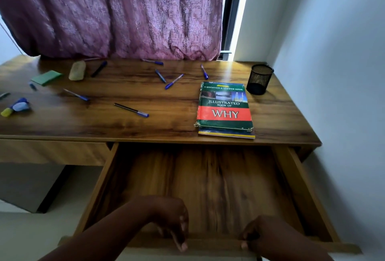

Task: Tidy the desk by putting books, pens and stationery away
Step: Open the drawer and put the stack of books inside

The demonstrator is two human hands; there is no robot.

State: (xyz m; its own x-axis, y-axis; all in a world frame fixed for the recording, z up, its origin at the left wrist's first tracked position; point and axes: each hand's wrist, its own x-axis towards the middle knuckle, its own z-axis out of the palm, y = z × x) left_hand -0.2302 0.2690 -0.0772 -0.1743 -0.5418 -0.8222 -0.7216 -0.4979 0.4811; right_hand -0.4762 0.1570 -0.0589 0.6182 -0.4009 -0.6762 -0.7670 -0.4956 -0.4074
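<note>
Wooden desk (145,123), dark streaked grain, glare patch at the far right corner. Purple patterned curtain (116,11) hangs down to the desk's back edge; a strip of bright window (237,11) shows beside it. Pale wall (333,52) close on the right.

Right-hand drawer (208,188) pulled well out, bare wood bottom showing. Left hand (173,219) over the drawer's front edge, fingers curled down on the front panel, slightly spread. Right hand (256,233) grips the same front edge, fingers folded around it; both blurred.

On the desk: a green and red book (225,106) lies flat near the front right, on top of a second thinner book (227,133) whose edge shows beneath it. Black mesh pen cup (260,79) upright just behind the books, near the wall. Blue pens scattered across the middle, one (131,110) nearest the front, others (174,81) toward the back. Far left: a green pad (46,77), a pale eraser-like block (77,70), a dark marker (99,69), and small blue and yellow items (17,106), too blurred to name.
</note>
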